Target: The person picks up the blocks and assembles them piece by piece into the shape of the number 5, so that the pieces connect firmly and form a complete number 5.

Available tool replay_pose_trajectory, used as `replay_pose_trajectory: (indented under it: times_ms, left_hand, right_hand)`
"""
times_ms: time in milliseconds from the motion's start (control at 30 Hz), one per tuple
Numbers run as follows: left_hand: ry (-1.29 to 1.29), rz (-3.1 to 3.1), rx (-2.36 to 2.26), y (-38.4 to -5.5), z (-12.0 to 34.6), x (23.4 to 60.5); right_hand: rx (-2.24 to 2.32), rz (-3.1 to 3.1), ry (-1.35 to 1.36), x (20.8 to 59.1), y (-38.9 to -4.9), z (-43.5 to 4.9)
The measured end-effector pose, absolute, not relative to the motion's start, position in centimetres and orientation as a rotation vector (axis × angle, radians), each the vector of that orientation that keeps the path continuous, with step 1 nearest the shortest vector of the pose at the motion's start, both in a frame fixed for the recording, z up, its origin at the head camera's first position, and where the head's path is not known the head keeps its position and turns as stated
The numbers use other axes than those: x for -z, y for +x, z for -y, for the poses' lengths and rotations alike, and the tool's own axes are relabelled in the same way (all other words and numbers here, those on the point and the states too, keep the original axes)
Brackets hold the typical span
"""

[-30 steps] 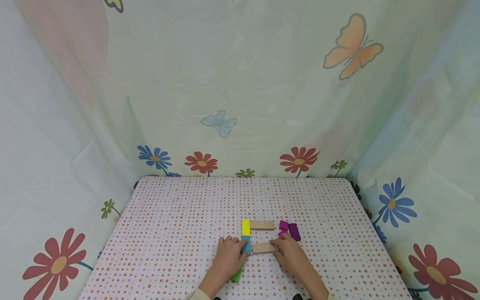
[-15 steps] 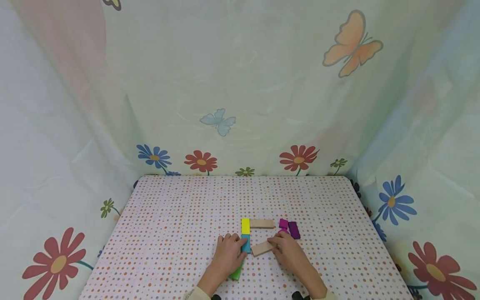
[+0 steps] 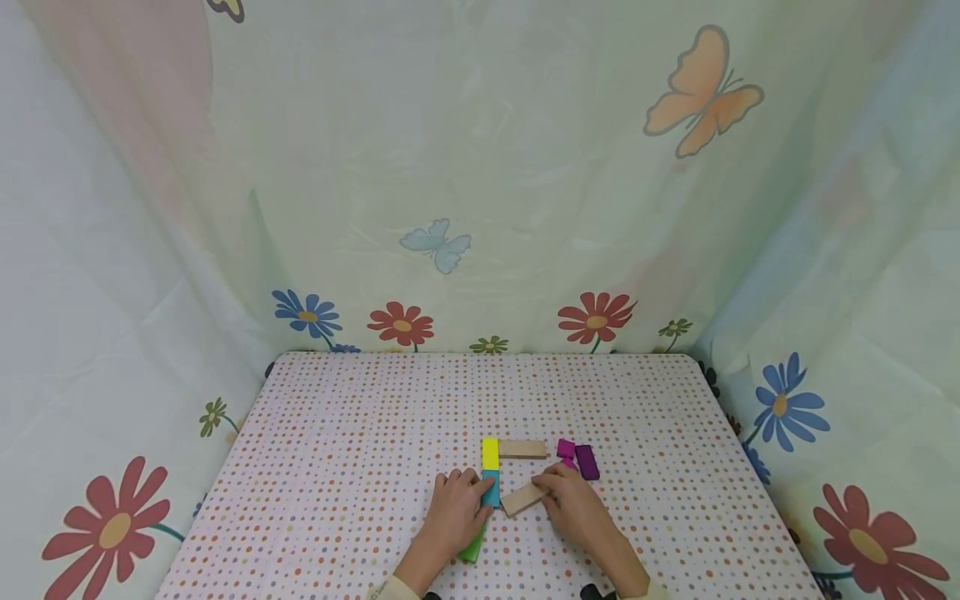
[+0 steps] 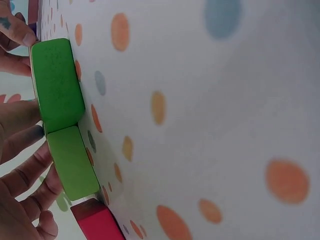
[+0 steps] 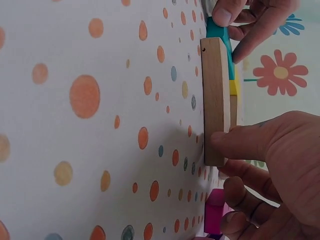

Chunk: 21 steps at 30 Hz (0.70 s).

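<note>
Wooden block [image 3: 522,500] slants beside the blue block [image 3: 492,495] on spotted tabletop [image 3: 360,417]

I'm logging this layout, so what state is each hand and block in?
blue block: touched by left hand
left hand: fingers on blue block; grip unclear
right hand: pinching near wooden block
near wooden block: slanted
yellow block: unheld, in line with blue block
far wooden block: unheld, end beside yellow block
magenta blocks: unheld, grouped
purple block: unheld
green blocks: adjoining
red block: partly cropped
</note>
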<state>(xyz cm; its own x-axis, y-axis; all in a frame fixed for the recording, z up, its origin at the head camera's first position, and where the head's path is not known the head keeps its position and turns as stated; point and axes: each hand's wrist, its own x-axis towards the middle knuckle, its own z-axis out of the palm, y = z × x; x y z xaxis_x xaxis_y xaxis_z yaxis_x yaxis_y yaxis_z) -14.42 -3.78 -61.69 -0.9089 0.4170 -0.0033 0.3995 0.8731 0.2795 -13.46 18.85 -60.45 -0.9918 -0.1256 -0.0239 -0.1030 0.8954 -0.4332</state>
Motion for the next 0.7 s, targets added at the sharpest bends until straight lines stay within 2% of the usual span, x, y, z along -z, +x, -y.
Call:
replay_pose_trajectory:
  times_ms: [700]
  left_hand:
    - [0.644, -3.009, -0.463, -14.17, 3.8, 61.87]
  right_hand:
    - [0.713, -3.015, -0.223, 60.6, -13.22, -19.02]
